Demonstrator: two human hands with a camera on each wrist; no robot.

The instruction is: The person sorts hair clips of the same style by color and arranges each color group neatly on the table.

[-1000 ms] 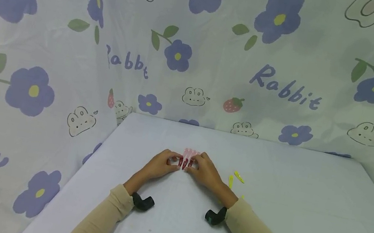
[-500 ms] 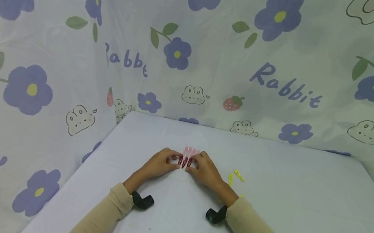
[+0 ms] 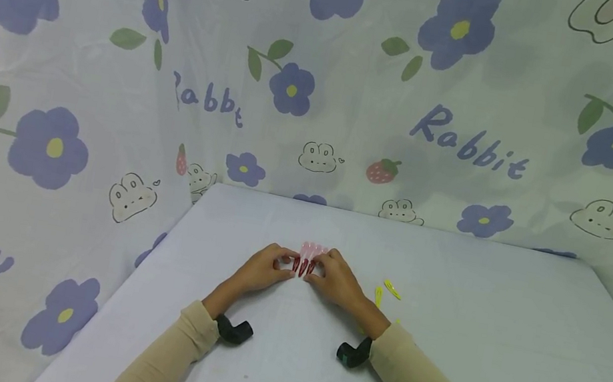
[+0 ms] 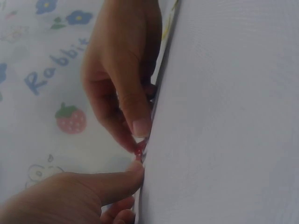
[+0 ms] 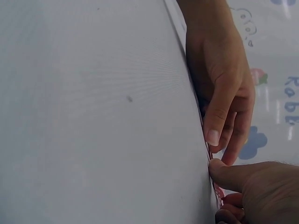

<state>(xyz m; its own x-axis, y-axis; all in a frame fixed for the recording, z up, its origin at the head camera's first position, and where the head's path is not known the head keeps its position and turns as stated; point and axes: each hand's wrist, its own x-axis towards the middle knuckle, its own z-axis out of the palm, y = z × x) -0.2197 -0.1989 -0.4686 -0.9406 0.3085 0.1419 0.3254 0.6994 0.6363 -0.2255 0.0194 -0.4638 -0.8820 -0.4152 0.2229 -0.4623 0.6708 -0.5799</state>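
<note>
Three red snap hair clips lie side by side on the white table in the head view. My left hand (image 3: 261, 269) pinches the left red hair clip (image 3: 296, 264) between thumb and finger. On the other side, the right red hair clip (image 3: 311, 267) is pinched by my right hand (image 3: 338, 282). Between them rests the middle red hair clip (image 3: 303, 269). Just behind is a row of several pink hair clips (image 3: 311, 249), its right end partly covered by my right fingers. Both wrist views show the fingertips low at the table surface, with bits of red (image 4: 139, 148) between the hands.
Yellow hair clips (image 3: 378, 296) lie right of my right hand, some partly hidden by that forearm. A black wrist camera (image 3: 235, 332) sits on each wrist. The white table (image 3: 478, 328) meets a printed cloth backdrop (image 3: 357, 105) behind and at the sides.
Both hands stay almost still at the red hair clips. The whole head view shifts slightly; no clip has clearly moved.
</note>
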